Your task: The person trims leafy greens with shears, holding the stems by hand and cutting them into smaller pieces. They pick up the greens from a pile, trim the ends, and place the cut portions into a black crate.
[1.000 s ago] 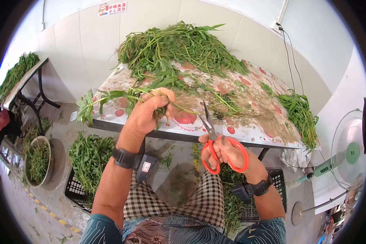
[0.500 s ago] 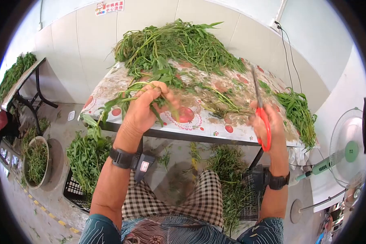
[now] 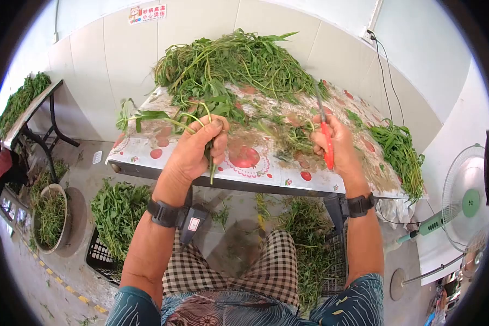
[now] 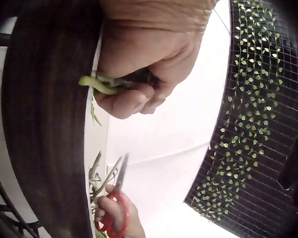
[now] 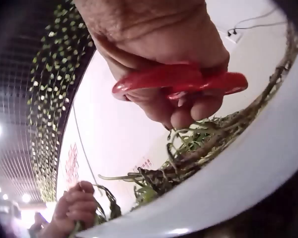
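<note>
My left hand grips several green leafy stems above the table's front edge; their leaves spread to the left. In the left wrist view a pale stem end sticks out between curled fingers. Red-handled scissors sit in my right hand, blades pointing away toward the back of the table. The right fingertips are at some thin stems lying on the table. In the right wrist view, fingers curl through the red handles, and the fingertips meet tangled stems; whether they pinch one is unclear.
A large heap of greens covers the table's back, with a smaller bunch at its right edge. Below stand crates with greens and a round tub at left. A fan stands at right.
The scissors were open beside the left hand's stem, then swung away to the right with my right hand. Now that hand is back left, over the table stems. The left hand has stayed nearly in place.
</note>
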The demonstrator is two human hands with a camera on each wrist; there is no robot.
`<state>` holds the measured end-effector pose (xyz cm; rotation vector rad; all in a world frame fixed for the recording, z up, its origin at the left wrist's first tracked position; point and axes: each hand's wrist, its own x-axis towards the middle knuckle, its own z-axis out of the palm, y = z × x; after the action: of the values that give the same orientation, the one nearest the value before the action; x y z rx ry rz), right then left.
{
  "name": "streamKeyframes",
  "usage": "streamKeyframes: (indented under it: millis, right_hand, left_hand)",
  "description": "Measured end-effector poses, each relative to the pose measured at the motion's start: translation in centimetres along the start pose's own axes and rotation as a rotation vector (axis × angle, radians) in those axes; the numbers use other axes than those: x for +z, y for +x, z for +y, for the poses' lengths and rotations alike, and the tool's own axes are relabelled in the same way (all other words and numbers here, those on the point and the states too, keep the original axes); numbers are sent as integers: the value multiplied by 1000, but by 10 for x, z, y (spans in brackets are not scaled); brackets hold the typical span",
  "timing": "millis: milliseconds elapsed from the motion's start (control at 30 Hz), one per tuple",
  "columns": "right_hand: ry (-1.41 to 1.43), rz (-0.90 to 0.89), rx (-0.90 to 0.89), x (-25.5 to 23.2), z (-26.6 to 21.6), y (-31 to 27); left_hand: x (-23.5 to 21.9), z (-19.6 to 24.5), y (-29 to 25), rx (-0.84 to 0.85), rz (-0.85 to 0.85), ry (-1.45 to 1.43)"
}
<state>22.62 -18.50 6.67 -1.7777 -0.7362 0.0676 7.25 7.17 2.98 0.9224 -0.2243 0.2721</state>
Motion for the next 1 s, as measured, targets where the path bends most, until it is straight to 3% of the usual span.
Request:
streamKeyframes:
  millis: [33,100,333,433,533,633,800,1000]
  right_hand:
    - [164,-11,46,-1,-5,-4]
    - [200,-8,24,-1,-16,-12]
    - [400,37,-26,14,-20,-18]
    - [399,6,-24,20,-24,-21]
    - [335,-106,-34,36,-24,-27]
    - [77,-135,-121,60,-35,-36]
    - [-18,-186,-167,93,-27,-37]
    - [-286,-34,-390,112,-26,-42]
  left_hand:
    - [1,-1,0,14,11,43]
    - [4,-2,2,41,26,131]
    - [5,-1,-6,-9,-412,316]
    - [6,-1,-7,-61,-413,332]
    - [14,1,-9,-82,-252,417]
    - [16,2,-7,-135,-154,401]
    - [16,-1,-2,-211,-100,370]
    - [15,-4,-5,-114,-45,286]
